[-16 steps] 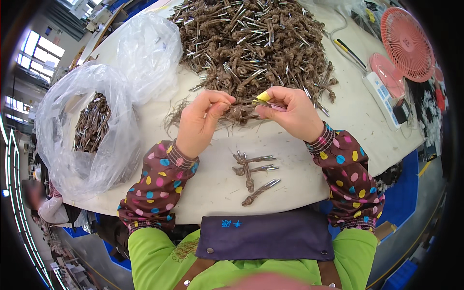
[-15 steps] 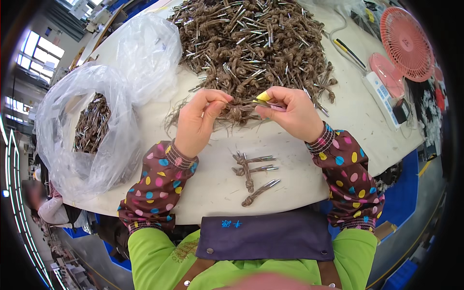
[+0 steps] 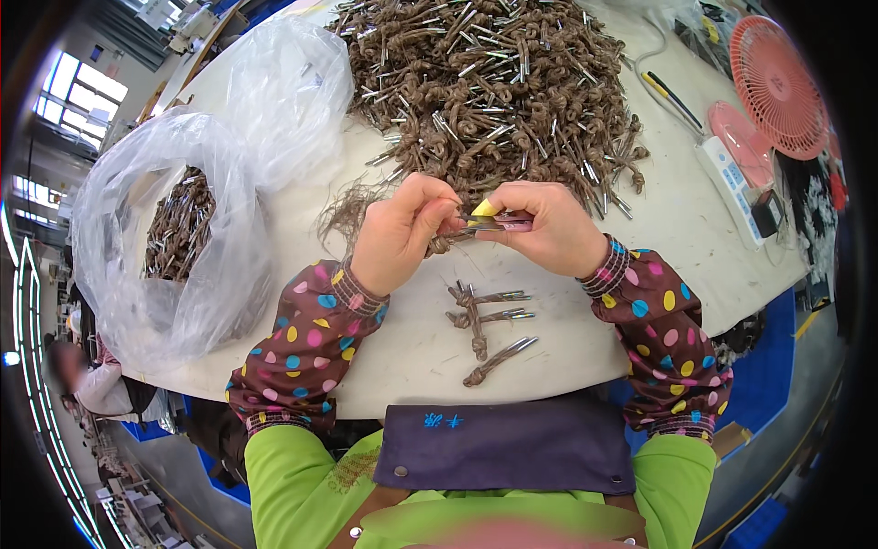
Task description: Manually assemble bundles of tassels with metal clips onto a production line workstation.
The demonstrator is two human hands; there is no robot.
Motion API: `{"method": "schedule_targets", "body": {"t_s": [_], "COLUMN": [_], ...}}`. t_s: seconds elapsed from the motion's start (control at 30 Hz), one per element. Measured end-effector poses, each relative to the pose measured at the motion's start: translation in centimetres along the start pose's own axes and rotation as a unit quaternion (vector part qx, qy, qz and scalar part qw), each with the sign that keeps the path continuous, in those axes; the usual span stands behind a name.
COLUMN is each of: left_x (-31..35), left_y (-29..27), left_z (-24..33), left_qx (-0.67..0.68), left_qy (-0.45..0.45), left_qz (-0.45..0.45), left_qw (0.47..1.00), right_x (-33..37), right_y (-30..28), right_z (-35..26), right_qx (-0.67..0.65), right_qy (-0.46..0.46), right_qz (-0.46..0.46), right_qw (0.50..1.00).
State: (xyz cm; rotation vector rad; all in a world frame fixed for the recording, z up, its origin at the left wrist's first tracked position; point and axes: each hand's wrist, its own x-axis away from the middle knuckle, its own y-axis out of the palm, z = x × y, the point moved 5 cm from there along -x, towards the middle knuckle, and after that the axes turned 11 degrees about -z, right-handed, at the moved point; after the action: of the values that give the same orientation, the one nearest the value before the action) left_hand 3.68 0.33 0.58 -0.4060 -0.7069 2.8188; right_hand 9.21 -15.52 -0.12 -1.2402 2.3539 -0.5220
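My right hand [image 3: 553, 229] grips small thread snips [image 3: 498, 222] with metal blades and a pinkish handle; yellow wrapping covers one fingertip. The blades reach my left hand [image 3: 402, 233], whose thumb and index finger are pinched together. What they pinch is mostly hidden, but a brown knotted cord [image 3: 440, 245] shows just beneath them. Closer to me lie loose knotted cords with silvery metal tips: one lengthwise [image 3: 476, 322] across two others, and a separate one [image 3: 498, 361] set diagonally. Behind my hands rises a big pile of such cords [image 3: 494, 101].
At the left, a clear plastic bag [image 3: 240, 274] stands open with more knotted cords [image 3: 180, 229] inside. Another clear bag [image 3: 288, 105] lies behind it. On the right are a pink fan [image 3: 777, 87], a white power strip [image 3: 729, 188] and a black-and-yellow cutter [image 3: 672, 101]. Loose brown fibres [image 3: 352, 215] lie beside my left hand.
My hands have come together, and the snips' blades now meet the left fingertips. The view has shifted slightly. The loose cords in front of me lie as before.
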Motion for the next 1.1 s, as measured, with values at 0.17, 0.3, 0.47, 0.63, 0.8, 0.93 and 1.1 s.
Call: {"method": "schedule_targets", "body": {"t_s": [0.17, 0.3, 0.47, 0.63, 0.8, 0.93, 1.1], "left_x": [-0.9, -0.8, -0.1, -0.2, -0.5, -0.2, 0.3], "left_y": [-0.9, -3.4, -1.0, -0.2, -0.5, -0.2, 2.1], "left_z": [-1.4, -1.5, -0.8, -0.7, 0.3, -0.4, -1.4], "left_qx": [-0.002, -0.187, -0.064, -0.064, -0.133, 0.028, 0.337], "left_qy": [-0.112, -0.084, -0.118, -0.155, -0.066, -0.055, -0.079], "left_qz": [-0.024, -0.086, -0.167, -0.152, -0.092, -0.112, -0.176], "left_qw": [0.993, 0.975, 0.977, 0.974, 0.985, 0.992, 0.922], "right_x": [-0.3, 0.0, 0.1, 0.1, 0.2, 0.2, 0.0], "right_y": [0.8, -0.5, -0.6, -0.1, 0.0, -0.1, 0.4], "right_z": [-0.2, 1.1, 1.7, 0.2, 0.2, 1.5, 1.6], "right_qx": [-0.024, -0.066, -0.066, 0.075, 0.049, -0.081, -0.129], "right_qy": [-0.046, 0.044, 0.069, -0.006, -0.012, 0.034, 0.029], "right_qz": [-0.066, -0.004, 0.035, 0.045, 0.069, 0.049, 0.005], "right_qw": [0.996, 0.997, 0.995, 0.996, 0.996, 0.995, 0.991]}}
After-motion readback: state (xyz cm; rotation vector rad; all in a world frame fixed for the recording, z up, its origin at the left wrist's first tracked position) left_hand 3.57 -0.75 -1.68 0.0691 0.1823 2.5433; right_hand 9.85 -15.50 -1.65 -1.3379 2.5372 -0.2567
